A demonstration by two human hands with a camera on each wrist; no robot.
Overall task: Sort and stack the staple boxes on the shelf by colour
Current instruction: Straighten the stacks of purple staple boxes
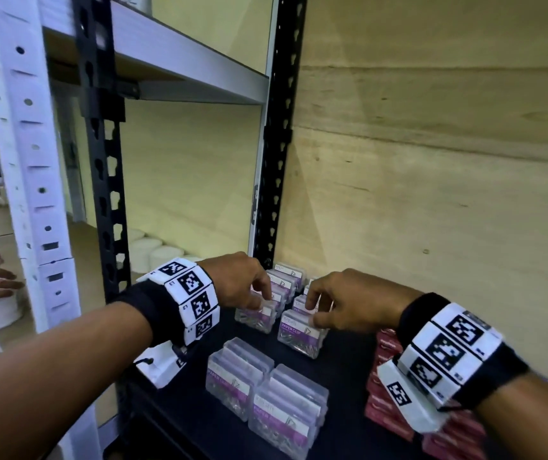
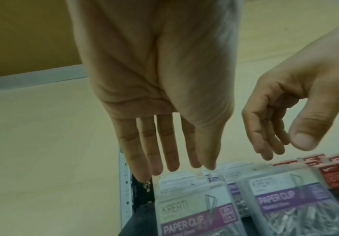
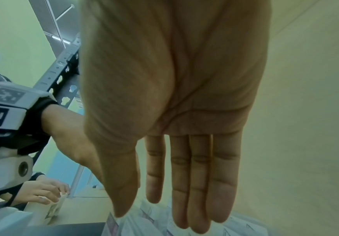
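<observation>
Head view: straight fingers (image 1: 267,290) over boxes (image 1: 256,318).

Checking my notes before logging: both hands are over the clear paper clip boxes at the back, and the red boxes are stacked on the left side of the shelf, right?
Not quite. The red boxes are stacked on the right side of the shelf, as the head view shows. The rest holds.

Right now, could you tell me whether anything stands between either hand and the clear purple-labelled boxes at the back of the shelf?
Nothing visible does: the left hand and right hand are directly over the clear purple-labelled boxes.
</observation>
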